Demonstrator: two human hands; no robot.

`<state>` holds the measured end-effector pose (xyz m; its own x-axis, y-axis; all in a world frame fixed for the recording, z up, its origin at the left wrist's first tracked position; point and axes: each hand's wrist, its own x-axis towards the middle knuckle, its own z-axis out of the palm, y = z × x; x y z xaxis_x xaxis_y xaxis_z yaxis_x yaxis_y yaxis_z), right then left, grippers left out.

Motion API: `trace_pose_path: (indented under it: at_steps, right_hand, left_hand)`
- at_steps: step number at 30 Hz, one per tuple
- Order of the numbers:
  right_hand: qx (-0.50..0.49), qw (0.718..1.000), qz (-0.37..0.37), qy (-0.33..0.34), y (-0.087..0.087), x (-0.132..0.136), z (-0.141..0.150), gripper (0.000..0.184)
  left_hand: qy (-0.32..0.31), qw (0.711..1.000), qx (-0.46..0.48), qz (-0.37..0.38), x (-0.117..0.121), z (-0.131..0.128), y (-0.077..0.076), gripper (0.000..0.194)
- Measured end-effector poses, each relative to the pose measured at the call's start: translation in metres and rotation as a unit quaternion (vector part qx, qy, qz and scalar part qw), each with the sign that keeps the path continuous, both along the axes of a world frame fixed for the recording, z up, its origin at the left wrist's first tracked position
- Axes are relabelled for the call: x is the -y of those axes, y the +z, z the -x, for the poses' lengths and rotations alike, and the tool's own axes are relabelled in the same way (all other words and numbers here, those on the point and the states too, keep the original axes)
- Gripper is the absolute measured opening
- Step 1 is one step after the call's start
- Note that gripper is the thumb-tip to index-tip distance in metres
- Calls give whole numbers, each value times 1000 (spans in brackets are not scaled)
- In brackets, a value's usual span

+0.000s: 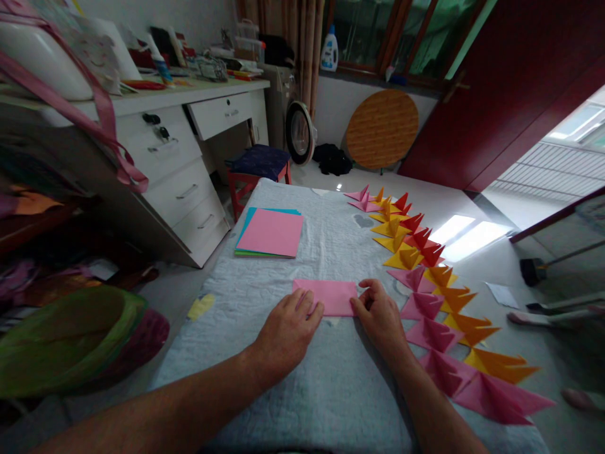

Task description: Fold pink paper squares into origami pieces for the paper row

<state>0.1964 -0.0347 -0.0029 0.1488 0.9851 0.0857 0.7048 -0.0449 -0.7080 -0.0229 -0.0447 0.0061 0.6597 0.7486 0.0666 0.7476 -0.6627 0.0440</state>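
Note:
A pink sheet of origami paper [336, 296], folded into a flat rectangle, lies on the cloth-covered table in front of me. My left hand [288, 325] rests on its left end, fingers laid flat and slightly apart, pressing it down. At the paper's right edge, my right hand [378, 315] pinches the lower corner with thumb and curled fingers. Farther back on the left sits a stack of square paper [271, 233], pink on top, with blue and green edges showing beneath. Folded paper cranes in pink [432, 334], yellow [397, 236], orange [472, 325] and red [420, 236] stand in rows along the right side.
A pale blue-grey cloth [326, 246] covers the table. Left of it are a white desk with drawers [174, 170] and a green basket [80, 334]. A stool with a dark cushion [259, 162] stands beyond, near an open-doored washing machine [300, 132].

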Motion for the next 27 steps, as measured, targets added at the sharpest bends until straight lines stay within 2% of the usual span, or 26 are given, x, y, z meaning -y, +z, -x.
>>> trace_pose_path:
  at_steps: [5, 27]
  right_hand:
    - [1, 1000, -5, -2, -1, 1, 0, 26]
    - [-2, 1000, 8, 2, -1, 1, -1, 24]
  left_hand:
    - [5, 1000, 4, -5, -3, 3, -7, 47]
    - [8, 1000, -7, -21, -6, 5, -8, 48]
